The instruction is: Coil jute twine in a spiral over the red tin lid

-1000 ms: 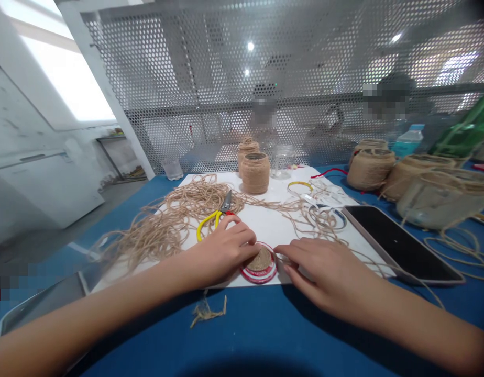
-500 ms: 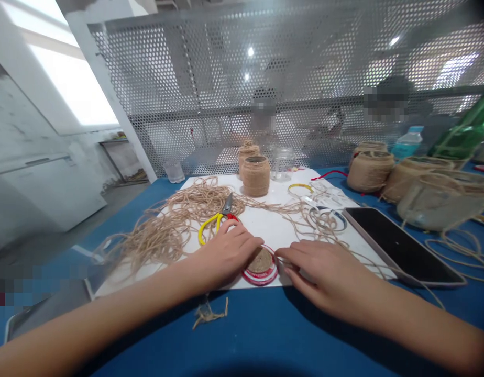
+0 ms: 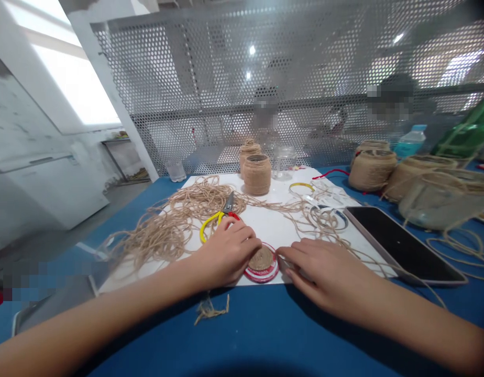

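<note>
A round disc (image 3: pixel 262 260) with a red and white lettered rim and a coil of twine in its middle lies on the white paper's front edge. My left hand (image 3: pixel 232 251) is closed at its left side, curled fingers against the rim, thumb hidden. My right hand (image 3: pixel 318 269) rests at the right side with bent fingers. Its index fingertip is at the rim, and its thumb is apart, lower down. Just beyond my left hand lie scissors (image 3: pixel 229 205) with yellow and red handles, blades pointing away. Loose jute twine (image 3: pixel 159 230) is heaped left of them.
Twine-wrapped jars (image 3: pixel 257 175) and a clear glass jar (image 3: pixel 284 163) stand behind. To the right are a phone (image 3: pixel 403 246), more wrapped jars (image 3: pixel 372 170), a blue-capped bottle (image 3: pixel 410 141) and a green bottle (image 3: pixel 462 136). A perforated metal screen (image 3: pixel 218 78) closes off the back.
My left fingers have curled a little more at the disc's left side. My right hand has barely moved. The whole view has shifted slightly.
</note>
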`<state>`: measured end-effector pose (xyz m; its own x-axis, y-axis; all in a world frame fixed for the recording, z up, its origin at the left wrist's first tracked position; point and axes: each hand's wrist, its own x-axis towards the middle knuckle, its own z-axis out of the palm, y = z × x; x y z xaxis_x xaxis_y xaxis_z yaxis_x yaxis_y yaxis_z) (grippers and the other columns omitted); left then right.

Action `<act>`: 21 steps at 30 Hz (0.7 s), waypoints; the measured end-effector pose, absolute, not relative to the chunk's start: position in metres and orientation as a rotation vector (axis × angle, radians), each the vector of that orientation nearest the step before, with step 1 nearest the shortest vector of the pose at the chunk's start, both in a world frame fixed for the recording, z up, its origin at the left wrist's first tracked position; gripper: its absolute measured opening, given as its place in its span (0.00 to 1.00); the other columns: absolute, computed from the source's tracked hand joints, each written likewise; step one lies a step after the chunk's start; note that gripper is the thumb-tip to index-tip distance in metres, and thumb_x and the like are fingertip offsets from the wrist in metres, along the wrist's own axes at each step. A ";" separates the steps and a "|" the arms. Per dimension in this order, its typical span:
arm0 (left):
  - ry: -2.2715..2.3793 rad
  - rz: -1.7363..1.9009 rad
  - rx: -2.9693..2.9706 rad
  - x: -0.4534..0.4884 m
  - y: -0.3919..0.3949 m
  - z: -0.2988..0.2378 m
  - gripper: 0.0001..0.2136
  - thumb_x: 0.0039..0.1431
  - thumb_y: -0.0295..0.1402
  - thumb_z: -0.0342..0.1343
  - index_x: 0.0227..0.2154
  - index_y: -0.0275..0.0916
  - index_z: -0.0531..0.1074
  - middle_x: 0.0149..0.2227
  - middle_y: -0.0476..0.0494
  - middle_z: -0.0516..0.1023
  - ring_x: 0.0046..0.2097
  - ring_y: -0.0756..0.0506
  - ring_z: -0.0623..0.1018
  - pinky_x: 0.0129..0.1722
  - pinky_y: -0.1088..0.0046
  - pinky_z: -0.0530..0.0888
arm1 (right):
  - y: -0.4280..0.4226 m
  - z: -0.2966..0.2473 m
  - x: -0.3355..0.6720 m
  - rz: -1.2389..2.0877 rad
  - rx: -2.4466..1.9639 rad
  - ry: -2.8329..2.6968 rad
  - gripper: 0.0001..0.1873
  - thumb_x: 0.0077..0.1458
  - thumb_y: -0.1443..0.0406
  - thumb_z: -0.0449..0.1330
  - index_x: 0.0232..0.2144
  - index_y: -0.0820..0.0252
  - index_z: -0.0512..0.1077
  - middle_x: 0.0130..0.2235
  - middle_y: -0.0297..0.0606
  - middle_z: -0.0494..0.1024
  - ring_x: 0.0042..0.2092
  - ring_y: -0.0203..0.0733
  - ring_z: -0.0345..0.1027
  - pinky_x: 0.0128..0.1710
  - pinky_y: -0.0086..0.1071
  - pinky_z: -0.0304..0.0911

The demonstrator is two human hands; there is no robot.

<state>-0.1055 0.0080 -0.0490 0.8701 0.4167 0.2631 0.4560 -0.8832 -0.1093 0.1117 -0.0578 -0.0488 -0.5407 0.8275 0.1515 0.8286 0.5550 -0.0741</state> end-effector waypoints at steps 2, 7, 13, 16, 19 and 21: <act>-0.698 -0.398 -2.879 -0.105 0.009 -0.047 0.11 0.61 0.27 0.43 0.37 0.38 0.71 0.35 0.43 0.73 0.40 0.44 0.68 0.47 0.60 0.58 | -0.056 -0.049 0.113 -0.102 -1.419 -2.619 0.12 0.61 0.64 0.46 0.39 0.57 0.68 0.34 0.36 0.73 0.37 0.43 0.64 0.37 0.37 0.53; -0.780 -0.401 -2.953 -0.105 0.006 -0.038 0.12 0.61 0.30 0.45 0.44 0.37 0.69 0.42 0.41 0.73 0.45 0.43 0.69 0.50 0.59 0.56 | -0.053 -0.047 0.118 -0.200 -1.461 -2.644 0.12 0.61 0.63 0.47 0.39 0.58 0.69 0.33 0.37 0.73 0.37 0.45 0.65 0.41 0.40 0.53; -0.751 -0.230 -3.106 -0.105 -0.001 -0.033 0.30 0.54 0.38 0.53 0.59 0.37 0.53 0.55 0.38 0.66 0.55 0.39 0.64 0.56 0.54 0.50 | -0.051 -0.044 0.118 -0.196 -1.466 -2.665 0.09 0.58 0.63 0.49 0.30 0.59 0.68 0.30 0.36 0.73 0.34 0.43 0.64 0.40 0.39 0.52; -0.777 -0.156 -3.127 -0.105 -0.001 -0.032 0.34 0.53 0.43 0.54 0.60 0.36 0.51 0.55 0.38 0.67 0.54 0.38 0.65 0.55 0.54 0.53 | -0.051 -0.044 0.118 -0.216 -1.463 -2.669 0.09 0.58 0.64 0.49 0.29 0.58 0.67 0.29 0.36 0.73 0.33 0.42 0.64 0.38 0.38 0.52; -0.773 -0.118 -3.113 -0.105 -0.001 -0.032 0.35 0.53 0.44 0.55 0.61 0.37 0.51 0.54 0.38 0.67 0.53 0.37 0.66 0.55 0.52 0.52 | -0.051 -0.048 0.119 -0.241 -1.419 -2.664 0.10 0.59 0.65 0.48 0.30 0.58 0.67 0.29 0.35 0.73 0.33 0.42 0.64 0.38 0.37 0.51; -0.795 -0.133 -3.083 -0.105 -0.001 -0.032 0.36 0.52 0.45 0.56 0.61 0.37 0.51 0.52 0.38 0.69 0.53 0.37 0.66 0.55 0.51 0.52 | -0.050 -0.051 0.121 -0.269 -1.393 -2.661 0.10 0.60 0.67 0.48 0.30 0.58 0.67 0.30 0.35 0.73 0.34 0.42 0.64 0.40 0.38 0.51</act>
